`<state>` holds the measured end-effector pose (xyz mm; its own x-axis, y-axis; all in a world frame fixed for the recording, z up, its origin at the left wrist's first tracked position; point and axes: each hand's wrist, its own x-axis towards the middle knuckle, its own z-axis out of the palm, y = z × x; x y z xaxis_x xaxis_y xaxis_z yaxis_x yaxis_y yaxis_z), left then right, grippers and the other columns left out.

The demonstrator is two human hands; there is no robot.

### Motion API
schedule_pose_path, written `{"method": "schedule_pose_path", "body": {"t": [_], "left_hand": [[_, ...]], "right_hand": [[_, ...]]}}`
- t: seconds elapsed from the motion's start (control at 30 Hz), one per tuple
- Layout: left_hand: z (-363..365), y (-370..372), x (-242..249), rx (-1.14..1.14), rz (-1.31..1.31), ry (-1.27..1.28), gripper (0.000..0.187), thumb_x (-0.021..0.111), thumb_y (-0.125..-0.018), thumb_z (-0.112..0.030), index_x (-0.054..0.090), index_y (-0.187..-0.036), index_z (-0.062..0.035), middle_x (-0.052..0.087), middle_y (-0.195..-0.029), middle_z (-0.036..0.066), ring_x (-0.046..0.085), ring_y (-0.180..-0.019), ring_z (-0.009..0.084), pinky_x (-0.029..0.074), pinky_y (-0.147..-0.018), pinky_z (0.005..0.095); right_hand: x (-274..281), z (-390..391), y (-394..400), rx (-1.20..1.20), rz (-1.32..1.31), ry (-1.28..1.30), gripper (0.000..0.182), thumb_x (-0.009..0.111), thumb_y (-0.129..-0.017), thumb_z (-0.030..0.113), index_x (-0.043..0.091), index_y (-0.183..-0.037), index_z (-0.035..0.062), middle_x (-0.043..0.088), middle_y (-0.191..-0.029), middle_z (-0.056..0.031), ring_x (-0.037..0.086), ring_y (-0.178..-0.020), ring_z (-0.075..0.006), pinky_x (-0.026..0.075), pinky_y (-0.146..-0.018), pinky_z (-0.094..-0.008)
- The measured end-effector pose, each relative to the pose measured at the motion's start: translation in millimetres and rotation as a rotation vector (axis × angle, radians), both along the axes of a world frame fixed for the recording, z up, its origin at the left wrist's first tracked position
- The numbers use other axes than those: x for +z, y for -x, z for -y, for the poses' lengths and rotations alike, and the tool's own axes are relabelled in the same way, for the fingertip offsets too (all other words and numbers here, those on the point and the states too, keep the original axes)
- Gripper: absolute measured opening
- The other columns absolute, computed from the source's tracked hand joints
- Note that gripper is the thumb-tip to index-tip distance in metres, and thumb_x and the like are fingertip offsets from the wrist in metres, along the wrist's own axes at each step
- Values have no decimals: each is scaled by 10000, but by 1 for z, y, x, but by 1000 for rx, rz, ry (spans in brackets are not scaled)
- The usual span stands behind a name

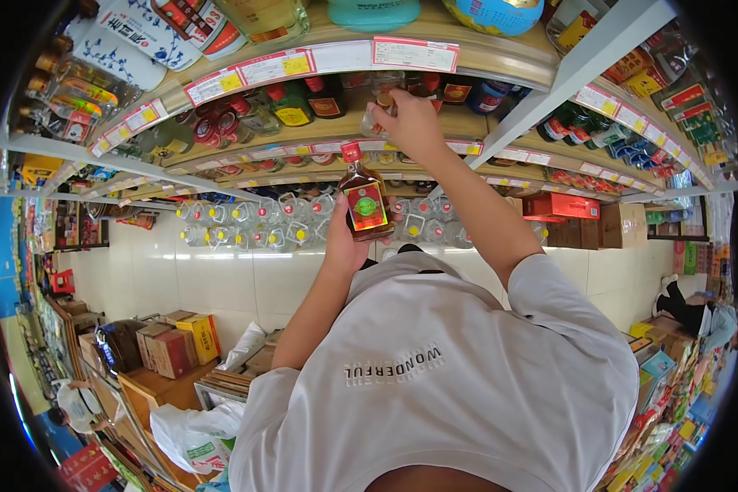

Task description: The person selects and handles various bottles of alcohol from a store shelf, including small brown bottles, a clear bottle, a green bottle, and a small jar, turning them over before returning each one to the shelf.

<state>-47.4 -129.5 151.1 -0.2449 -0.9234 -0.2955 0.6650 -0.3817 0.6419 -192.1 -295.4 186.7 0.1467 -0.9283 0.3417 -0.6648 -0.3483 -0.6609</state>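
My left hand (348,238) is wrapped round a small dark bottle (367,201) with a red cap and a red and green label, held upright in front of the shelves. My right hand (410,123) reaches to the shelf at the upper middle, its fingers closed on the cap of a small clear bottle (373,121). That bottle is at the shelf's front edge, partly covered by the fingers. On the same shelf, a green bottle with a yellow label (290,105) and a dark bottle with a red label (325,100) stand to the left.
A shelf edge with price tags (336,59) runs above my hands. Large clear jugs (262,221) stand on the floor below. Cardboard boxes (168,348) lie at the lower left and a red box (562,205) at the right. A person's dark-clothed leg (679,307) shows at the far right.
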Motion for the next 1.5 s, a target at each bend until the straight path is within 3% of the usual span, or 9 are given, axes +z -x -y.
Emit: {"method": "schedule_pose_path", "body": {"t": [0.07,0.27,0.53,0.7,0.8,0.9,1.07,1.17,1.5], "left_hand": [[1,0,-4,-13,-15,6,652,315,-936,-611,448,-1296,-84,629,-1107,161,661,-906,305,523,-530,360],[-4,0,-14,-33,-38,-4,643,340,-932,-600,429,-1309,-88,619,-1137,182,664,-910,315,536,-511,360],[-8,-7,-17,-3,-100,4,617,377,-934,-565,395,-1330,-92,597,-1158,204,657,-925,349,557,-515,376],[-11,-9,0,-9,-116,51,601,416,-931,-547,398,-1315,-85,597,-1151,197,659,-922,338,552,-506,373],[-10,-7,-1,-38,-37,104,639,332,-941,-575,415,-1330,-74,605,-1162,175,666,-915,326,557,-520,355],[-10,-5,0,-29,-73,84,575,451,-928,-525,397,-1303,-92,611,-1104,178,668,-888,335,545,-486,361],[-11,-8,1,-27,-55,79,583,453,-926,-531,392,-1306,-94,609,-1112,188,668,-886,341,546,-485,364],[-9,-13,1,-1,-45,75,597,455,-922,-542,377,-1315,-100,605,-1122,200,666,-886,347,547,-485,367],[-11,-16,-4,54,-56,59,605,468,-919,-540,354,-1329,-109,594,-1145,213,666,-886,356,545,-480,366]], "right_hand": [[9,-16,7,-31,67,-3,341,690,-806,331,603,-820,1,608,-633,-140,613,-585,-295,480,-564,-379],[18,-49,51,-106,102,-98,337,698,-789,326,614,-851,5,622,-642,-154,631,-607,-325,490,-570,-401],[24,-27,103,-257,-35,45,297,677,-814,271,606,-822,-18,599,-591,-166,616,-564,-339,482,-538,-406],[19,-15,111,-252,-96,18,314,657,-827,288,604,-841,-21,616,-640,-187,623,-640,-382,483,-593,-443],[5,1,115,-246,-168,47,329,658,-833,302,614,-862,-22,615,-670,-203,611,-663,-393,468,-605,-447],[2,11,116,-274,-217,17,339,642,-838,310,619,-910,-21,635,-775,-237,611,-765,-426,475,-680,-474],[-10,28,119,-242,-261,19,323,629,-834,291,596,-902,-23,639,-894,-246,602,-867,-437,483,-758,-489],[-18,37,120,-209,-256,-27,355,623,-845,307,610,-1007,-9,648,-952,-229,601,-902,-422,479,-788,-461],[-23,45,107,-235,-226,2,308,605,-853,316,631,-947,23,668,-888,-186,635,-830,-390,502,-747,-466]]}}
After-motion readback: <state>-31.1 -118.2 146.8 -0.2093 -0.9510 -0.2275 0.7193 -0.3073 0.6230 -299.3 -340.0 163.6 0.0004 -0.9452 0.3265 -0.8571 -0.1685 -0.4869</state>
